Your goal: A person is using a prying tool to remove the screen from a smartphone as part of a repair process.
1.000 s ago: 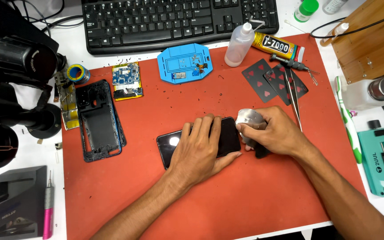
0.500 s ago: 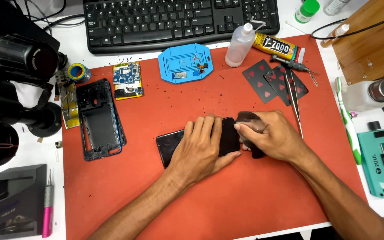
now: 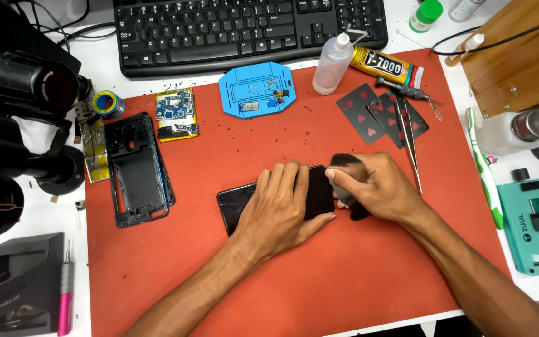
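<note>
A black phone screen panel [image 3: 237, 201] lies flat on the red work mat [image 3: 294, 274]. My left hand [image 3: 279, 209] rests palm down across its middle and right part, pressing it to the mat. At the panel's right end, my right hand [image 3: 369, 185] is closed around a dark cloth pad [image 3: 345, 163], which touches that end of the panel. Most of the panel's right half is hidden under my hands.
A black phone frame [image 3: 135, 168] and a circuit board [image 3: 176, 113] lie at the mat's left. A blue parts tray [image 3: 257, 90], squeeze bottle [image 3: 333, 62], glue tube [image 3: 387, 65], playing cards [image 3: 378, 112] and tweezers [image 3: 410, 146] sit behind. A keyboard [image 3: 244, 28] is at the back.
The pale wad in my right hand has turned, so its dark side now shows, and the hand has shifted slightly along the panel's right end. My left hand has stayed on the panel.
</note>
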